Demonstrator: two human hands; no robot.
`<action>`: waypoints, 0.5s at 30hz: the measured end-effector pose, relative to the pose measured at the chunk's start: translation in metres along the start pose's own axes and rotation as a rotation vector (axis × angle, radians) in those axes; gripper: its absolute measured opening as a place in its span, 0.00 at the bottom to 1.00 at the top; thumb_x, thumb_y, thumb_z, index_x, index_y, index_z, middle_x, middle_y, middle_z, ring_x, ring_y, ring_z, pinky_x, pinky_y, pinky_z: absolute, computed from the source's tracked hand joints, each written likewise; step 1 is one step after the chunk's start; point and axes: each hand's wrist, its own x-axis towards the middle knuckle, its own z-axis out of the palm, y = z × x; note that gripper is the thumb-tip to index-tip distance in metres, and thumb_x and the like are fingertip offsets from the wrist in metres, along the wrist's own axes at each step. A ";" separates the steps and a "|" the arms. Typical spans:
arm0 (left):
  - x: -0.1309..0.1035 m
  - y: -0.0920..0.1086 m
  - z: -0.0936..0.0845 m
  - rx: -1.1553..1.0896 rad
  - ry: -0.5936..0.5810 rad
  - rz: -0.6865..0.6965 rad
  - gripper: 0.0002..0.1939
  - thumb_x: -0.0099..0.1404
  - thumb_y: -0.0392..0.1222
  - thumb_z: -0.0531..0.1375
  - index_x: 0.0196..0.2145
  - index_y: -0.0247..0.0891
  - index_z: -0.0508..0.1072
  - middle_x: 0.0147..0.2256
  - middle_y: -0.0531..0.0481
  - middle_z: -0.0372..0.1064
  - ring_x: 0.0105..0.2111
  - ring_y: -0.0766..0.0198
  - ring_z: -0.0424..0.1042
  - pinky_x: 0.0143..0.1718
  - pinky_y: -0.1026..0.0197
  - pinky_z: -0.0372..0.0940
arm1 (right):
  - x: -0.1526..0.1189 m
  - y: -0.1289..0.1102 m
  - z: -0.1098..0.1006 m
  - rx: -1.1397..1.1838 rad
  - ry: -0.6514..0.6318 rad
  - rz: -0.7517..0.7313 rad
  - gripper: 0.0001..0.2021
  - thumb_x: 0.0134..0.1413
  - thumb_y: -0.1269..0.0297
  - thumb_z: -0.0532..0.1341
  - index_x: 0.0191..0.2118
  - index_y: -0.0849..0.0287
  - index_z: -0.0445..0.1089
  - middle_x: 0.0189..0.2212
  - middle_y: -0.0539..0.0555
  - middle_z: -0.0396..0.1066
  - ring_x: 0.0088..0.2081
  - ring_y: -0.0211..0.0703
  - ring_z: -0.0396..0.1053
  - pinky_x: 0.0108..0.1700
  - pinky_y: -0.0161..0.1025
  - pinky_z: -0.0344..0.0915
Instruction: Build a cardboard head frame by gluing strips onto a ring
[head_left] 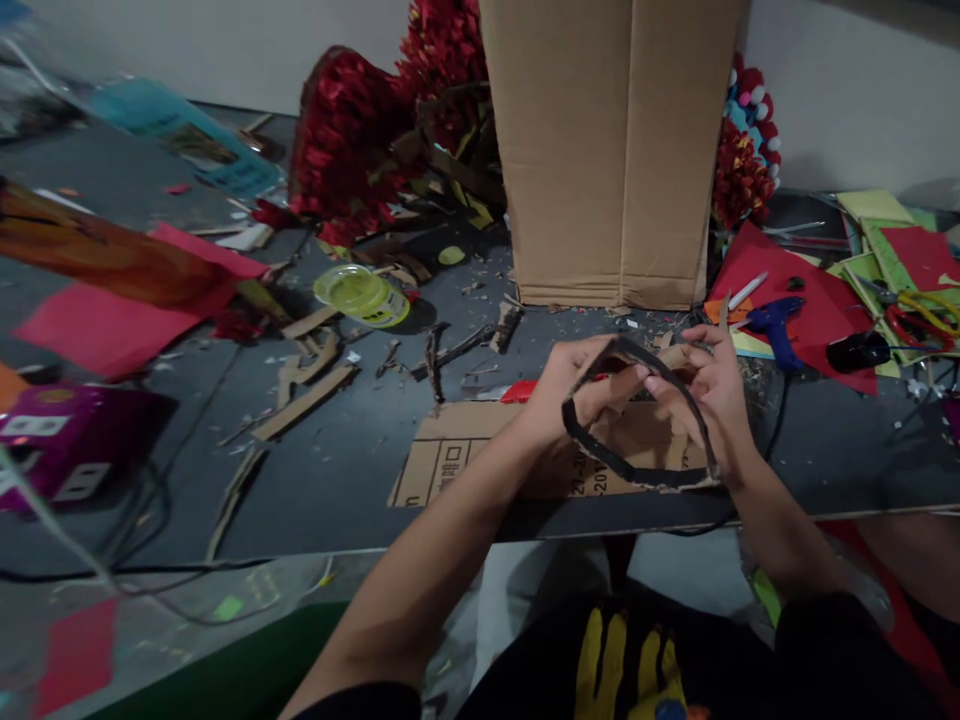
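Both hands hold a bent cardboard strip frame [611, 458], a many-sided loop with dark edges, just above the table. My left hand [574, 385] is closed on the loop's left and upper side, its fingers reaching inside. My right hand [712, 390] grips the right side, fingertips near those of the left; a small tan cardboard piece shows between them. Exactly where each fingertip presses is partly hidden. Beneath lies a flat printed cardboard sheet [442, 450]. A red-handled cutter [517, 391] rests by my left wrist, partly covered.
A tall cardboard box [607, 150] stands ahead. Rightward lie a blue glue gun [780, 325], yellow-handled scissors [926, 315] and red paper [757, 262]. Leftward are a yellow-green jar [361, 295], cardboard scraps [307, 400] and a purple box [75, 445]. Red decorations [352, 140] stand behind.
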 end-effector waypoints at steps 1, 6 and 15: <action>0.001 -0.004 0.000 -0.028 0.007 -0.020 0.14 0.54 0.51 0.66 0.31 0.37 0.77 0.32 0.49 0.75 0.33 0.61 0.73 0.37 0.60 0.67 | 0.001 0.000 -0.001 0.005 -0.009 0.011 0.28 0.37 0.62 0.71 0.42 0.50 0.54 0.28 0.43 0.71 0.27 0.34 0.71 0.30 0.33 0.67; 0.003 -0.017 0.003 -0.140 0.096 -0.117 0.19 0.49 0.54 0.68 0.32 0.37 0.78 0.33 0.48 0.77 0.36 0.58 0.75 0.40 0.59 0.68 | 0.005 0.005 -0.004 0.003 -0.027 0.069 0.26 0.36 0.60 0.71 0.40 0.52 0.57 0.28 0.44 0.71 0.27 0.35 0.70 0.30 0.34 0.67; 0.005 -0.012 -0.004 -0.148 0.006 -0.237 0.16 0.47 0.47 0.69 0.33 0.37 0.79 0.33 0.48 0.78 0.35 0.58 0.76 0.38 0.60 0.69 | 0.011 -0.001 -0.010 -0.029 -0.067 0.176 0.28 0.33 0.56 0.72 0.40 0.53 0.58 0.26 0.45 0.70 0.27 0.35 0.70 0.31 0.34 0.68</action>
